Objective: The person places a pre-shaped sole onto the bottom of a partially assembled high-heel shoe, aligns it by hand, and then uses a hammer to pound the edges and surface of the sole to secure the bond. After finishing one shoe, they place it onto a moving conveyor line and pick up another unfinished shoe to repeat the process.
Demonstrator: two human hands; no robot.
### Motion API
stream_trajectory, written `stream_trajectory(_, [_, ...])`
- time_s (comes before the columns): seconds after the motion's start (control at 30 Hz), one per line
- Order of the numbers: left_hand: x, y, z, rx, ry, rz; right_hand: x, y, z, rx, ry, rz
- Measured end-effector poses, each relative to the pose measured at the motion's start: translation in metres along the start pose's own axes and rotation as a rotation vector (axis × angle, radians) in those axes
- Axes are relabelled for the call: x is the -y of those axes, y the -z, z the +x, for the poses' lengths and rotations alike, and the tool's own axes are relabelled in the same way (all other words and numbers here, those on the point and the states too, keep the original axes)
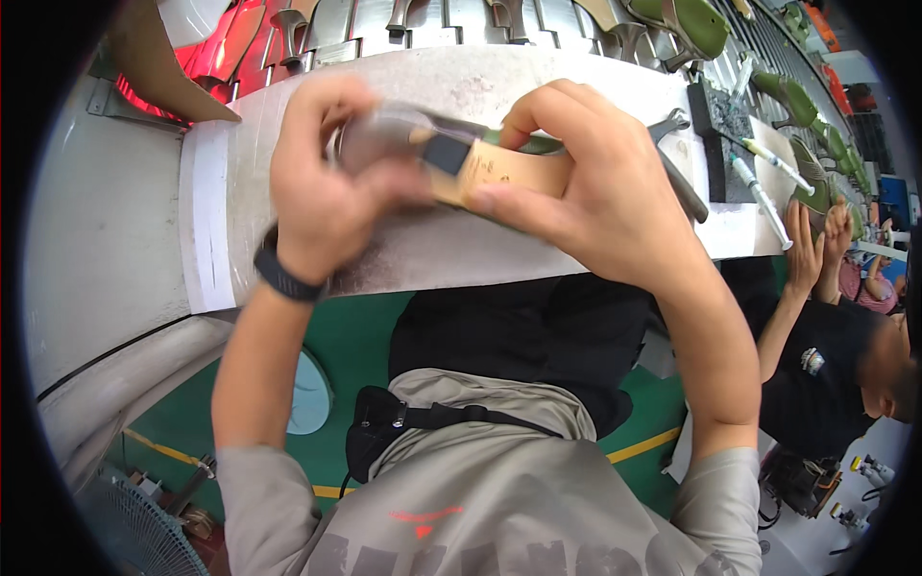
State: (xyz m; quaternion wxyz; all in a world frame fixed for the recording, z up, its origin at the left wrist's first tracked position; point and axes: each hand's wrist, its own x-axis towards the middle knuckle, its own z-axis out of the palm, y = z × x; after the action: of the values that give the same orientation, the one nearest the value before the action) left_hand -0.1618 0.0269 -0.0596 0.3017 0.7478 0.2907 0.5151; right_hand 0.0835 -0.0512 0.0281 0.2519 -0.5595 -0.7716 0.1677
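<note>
My right hand point(595, 182) grips a tan shoe sole point(499, 175) with a green upper edge, held just above the white workbench point(432, 250). My left hand point(331, 187), with a black band on its wrist, is blurred by motion. It holds a small dark-headed tool point(444, 154) against the left end of the sole. What kind of tool it is cannot be made out.
A metal wrench point(677, 163), a black block point(725, 115) and white marker pens point(759, 182) lie at the bench's right. Green shoes on metal holders point(691, 24) run along the back. Another person point(826, 317) works at the right. A fan point(134, 528) stands at lower left.
</note>
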Motion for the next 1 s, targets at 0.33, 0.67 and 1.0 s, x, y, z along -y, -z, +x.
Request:
stream_trajectory(0.33, [-0.06, -0.016, -0.031, 0.298, 0.125, 0.165, -0.035, -0.023, -0.029, -0.233, 0.358, -0.12])
stream_trajectory(0.67, [-0.059, -0.033, -0.012, 0.425, 0.303, 0.107, -0.047, -0.03, -0.033, -0.169, 0.314, -0.059])
stream_trajectory(1.0, [-0.064, -0.044, -0.016, 0.41, 0.117, 0.325, -0.043, -0.036, -0.03, -0.194, 0.284, -0.052])
